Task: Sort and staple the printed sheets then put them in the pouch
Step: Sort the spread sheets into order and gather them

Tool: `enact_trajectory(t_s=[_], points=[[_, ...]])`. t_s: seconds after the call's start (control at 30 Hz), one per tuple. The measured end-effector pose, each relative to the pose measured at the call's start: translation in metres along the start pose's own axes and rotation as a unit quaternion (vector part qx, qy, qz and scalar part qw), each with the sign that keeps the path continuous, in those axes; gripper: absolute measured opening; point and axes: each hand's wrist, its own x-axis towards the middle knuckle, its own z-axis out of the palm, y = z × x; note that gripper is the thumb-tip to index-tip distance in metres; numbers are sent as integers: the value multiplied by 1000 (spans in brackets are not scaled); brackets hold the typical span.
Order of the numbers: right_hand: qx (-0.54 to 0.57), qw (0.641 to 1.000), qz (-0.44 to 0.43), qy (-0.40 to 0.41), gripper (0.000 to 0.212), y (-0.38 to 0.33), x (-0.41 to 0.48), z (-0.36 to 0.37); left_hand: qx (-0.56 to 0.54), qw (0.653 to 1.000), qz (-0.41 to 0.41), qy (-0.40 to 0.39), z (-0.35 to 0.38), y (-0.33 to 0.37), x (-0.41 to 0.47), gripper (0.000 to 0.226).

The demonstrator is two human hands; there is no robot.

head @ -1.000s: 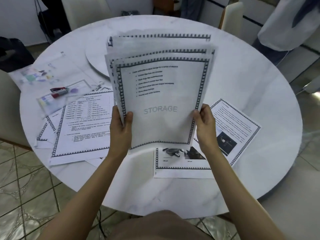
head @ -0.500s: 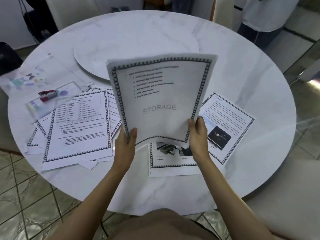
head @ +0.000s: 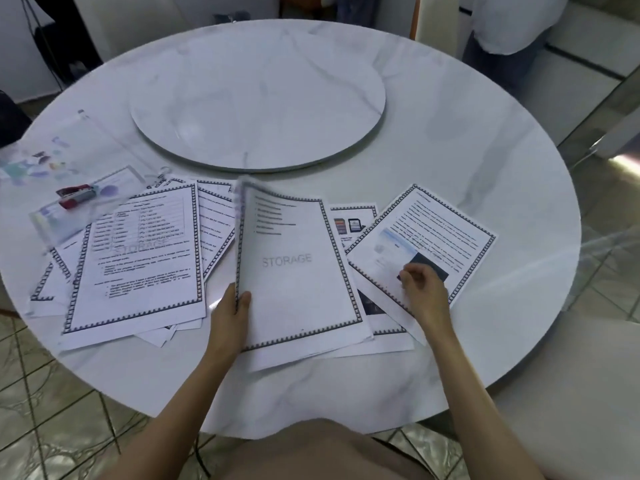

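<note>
Printed sheets are lying across the near half of a round table [head: 485,168]: a stack [head: 298,271] at centre, a spread pile [head: 138,265] to its left, a tilted sheet [head: 433,233] to its right. A stapler [head: 74,196] is resting on a pouch [head: 65,216] at far left, a turntable [head: 259,98] sitting behind.

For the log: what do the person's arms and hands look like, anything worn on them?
Both forearms are bare, with no sleeves in view. The left hand and right hand show no gloves; no rings, watch or bracelet can be made out. Motion blur softens the right hand's fingers.
</note>
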Motion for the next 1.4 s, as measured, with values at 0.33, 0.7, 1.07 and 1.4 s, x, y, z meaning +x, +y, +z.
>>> enact_trajectory(t_s=[0.33,0.7,1.07,1.4], points=[[-270,949,102,129,76,25,21,-31,37,999,-37,15,5,-9,1,26],[-176,959,163,151,80,23,41,-45,49,998,-43,25,8,-6,-1,23],[-38,969,53,239,28,22,48,-72,48,998,-45,25,7,-7,-1,25],[109,973,4,202,23,5,50,-70,24,998,-56,12,4,-12,2,28]])
